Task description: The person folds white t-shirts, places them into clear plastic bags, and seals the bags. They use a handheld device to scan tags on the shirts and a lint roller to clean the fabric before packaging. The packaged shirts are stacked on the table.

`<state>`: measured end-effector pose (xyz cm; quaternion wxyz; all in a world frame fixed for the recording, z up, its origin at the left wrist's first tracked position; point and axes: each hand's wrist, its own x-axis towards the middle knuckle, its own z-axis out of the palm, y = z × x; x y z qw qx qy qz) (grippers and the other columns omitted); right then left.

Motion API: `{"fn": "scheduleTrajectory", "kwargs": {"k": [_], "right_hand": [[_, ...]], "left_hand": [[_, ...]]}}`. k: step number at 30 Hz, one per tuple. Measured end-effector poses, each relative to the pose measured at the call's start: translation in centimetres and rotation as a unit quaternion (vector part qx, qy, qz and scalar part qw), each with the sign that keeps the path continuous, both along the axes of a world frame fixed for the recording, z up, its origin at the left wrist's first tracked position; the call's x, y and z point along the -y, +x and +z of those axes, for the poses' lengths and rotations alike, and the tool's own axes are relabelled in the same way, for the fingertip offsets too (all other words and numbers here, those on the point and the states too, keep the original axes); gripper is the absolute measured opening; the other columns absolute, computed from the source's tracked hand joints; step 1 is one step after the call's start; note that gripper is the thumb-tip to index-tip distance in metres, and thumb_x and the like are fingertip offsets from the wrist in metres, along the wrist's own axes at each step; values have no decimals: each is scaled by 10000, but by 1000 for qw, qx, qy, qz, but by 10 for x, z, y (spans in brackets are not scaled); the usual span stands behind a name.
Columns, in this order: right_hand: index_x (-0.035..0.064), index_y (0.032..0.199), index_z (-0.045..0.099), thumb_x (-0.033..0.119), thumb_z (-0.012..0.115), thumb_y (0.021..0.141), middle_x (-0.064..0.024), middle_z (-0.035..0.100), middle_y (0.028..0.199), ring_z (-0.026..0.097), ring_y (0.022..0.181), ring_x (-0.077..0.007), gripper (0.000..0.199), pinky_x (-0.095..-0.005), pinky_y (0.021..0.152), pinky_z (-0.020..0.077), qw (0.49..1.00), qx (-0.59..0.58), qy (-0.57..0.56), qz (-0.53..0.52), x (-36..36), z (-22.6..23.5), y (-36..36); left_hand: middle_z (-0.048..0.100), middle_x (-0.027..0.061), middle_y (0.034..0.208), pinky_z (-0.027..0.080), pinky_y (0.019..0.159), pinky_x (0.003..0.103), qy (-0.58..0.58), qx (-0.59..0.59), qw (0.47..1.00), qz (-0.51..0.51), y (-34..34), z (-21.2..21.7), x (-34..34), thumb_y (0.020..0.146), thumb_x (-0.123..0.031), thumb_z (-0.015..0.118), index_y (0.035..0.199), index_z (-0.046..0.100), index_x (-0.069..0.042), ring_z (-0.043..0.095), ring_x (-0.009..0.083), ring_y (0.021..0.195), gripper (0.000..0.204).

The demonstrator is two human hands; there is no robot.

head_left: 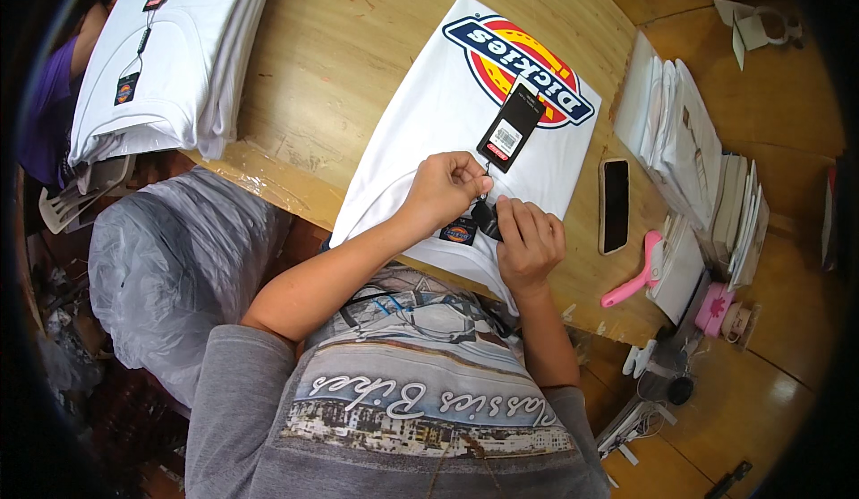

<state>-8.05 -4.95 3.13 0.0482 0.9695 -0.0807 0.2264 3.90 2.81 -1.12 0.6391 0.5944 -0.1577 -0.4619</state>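
A folded white T-shirt (pixel 403 141) with a colourful printed logo lies on the wooden table in front of me. On it rests a black hang tag (pixel 512 127) with a white barcode sticker. My left hand (pixel 443 190) is closed, thumb and forefinger pinching the tag's dark cord just below the tag. Closed beside it, my right hand (pixel 530 238) grips a small black piece (pixel 487 220) between thumb and fingers; its exact kind is hard to make out. The shirt's dark neck label (pixel 458 230) shows under my hands at the collar.
A stack of folded white T-shirts (pixel 201 60) with tags stands at the left, near another person's arm (pixel 87 42). Right of my shirt lie a phone (pixel 614 205), a pink-handled tool (pixel 637 271) and stacked packages (pixel 671 132). A large grey plastic bag (pixel 183 275) bulges beside the table.
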Motion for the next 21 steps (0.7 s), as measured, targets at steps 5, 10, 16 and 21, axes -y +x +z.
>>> {"fn": "scheduleTrajectory", "kwargs": {"k": [5, 10, 16, 21], "right_hand": [[61, 823, 601, 97, 537, 676, -24, 546, 756, 525, 688, -152, 165, -265, 551, 358, 1000, -4, 0, 0, 0, 0, 1], [58, 826, 600, 101, 537, 674, -25, 548, 751, 527, 683, -149, 170, -266, 549, 355, 1000, -3, -1, -5, 0, -1, 0], [47, 824, 597, 66, 519, 658, -29, 550, 738, 529, 668, -154, 184, -269, 545, 352, 1000, 17, 3, -23, -2, -5, 4], [42, 822, 597, 47, 495, 644, -41, 556, 750, 535, 668, -168, 206, -281, 551, 364, 999, 27, 10, -39, -5, -10, 9]], "left_hand": [[490, -21, 569, 308, 410, 159, 2, -5, 1000, 2, 0, 0, 0, 748, -45, 604, 698, 532, 4, 385, 18, 464, 101], [492, -21, 573, 314, 418, 158, 5, 28, 999, 19, -3, 0, 0, 749, -48, 604, 696, 528, -3, 391, 18, 471, 103], [485, -22, 570, 315, 433, 157, 24, 12, 999, 46, -5, 2, 0, 759, -46, 591, 683, 518, -15, 385, 19, 482, 110], [484, -14, 552, 322, 425, 176, 7, 8, 998, 61, -7, -2, 2, 758, -53, 587, 672, 525, -7, 396, 32, 474, 116]]}}
